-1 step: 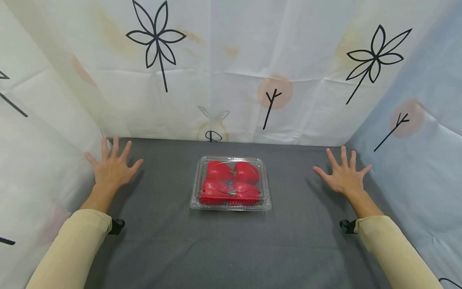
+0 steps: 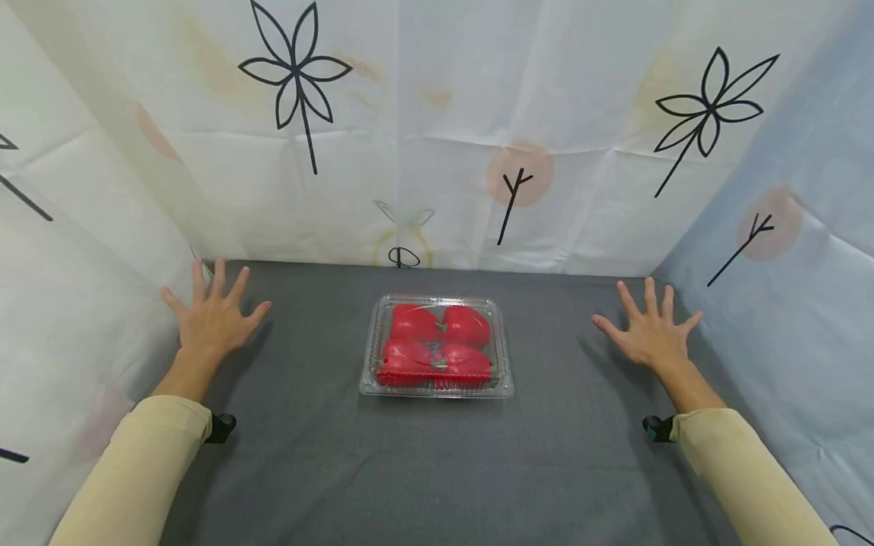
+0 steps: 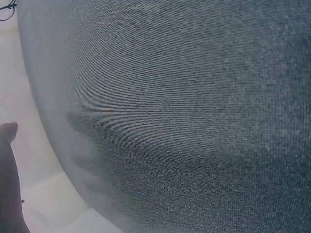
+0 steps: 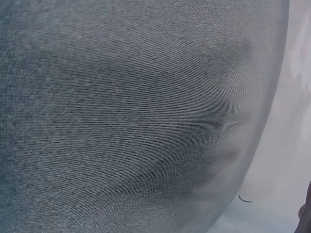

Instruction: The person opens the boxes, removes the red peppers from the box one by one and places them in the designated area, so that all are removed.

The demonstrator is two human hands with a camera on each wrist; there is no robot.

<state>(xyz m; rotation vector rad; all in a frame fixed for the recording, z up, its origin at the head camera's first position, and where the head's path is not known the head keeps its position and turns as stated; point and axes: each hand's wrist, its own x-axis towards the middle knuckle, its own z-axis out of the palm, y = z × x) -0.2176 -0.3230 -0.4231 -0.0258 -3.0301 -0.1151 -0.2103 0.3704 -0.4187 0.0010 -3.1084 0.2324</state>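
A clear plastic clamshell box [image 2: 505,371] sits in the middle of the grey cloth in the head view. Through its lid show several glossy red peppers [image 2: 466,326] with small green stems. To the left of the box, my left hand [image 2: 213,317] is held with fingers spread, palm down, and holds nothing. My right hand [image 2: 649,330] is spread the same way on the far right, also holding nothing. Both stand well apart from the box. In the left wrist view a dark finger [image 3: 8,179] shows at the left edge.
Grey cloth [image 2: 437,470] covers the table. A white patterned curtain [image 2: 437,152] rises along the back and sides, close beyond the fingertips. Each forearm has a small black device [image 2: 221,427] at the cuff. A thin black cable [image 2: 850,531] lies at the lower right corner.
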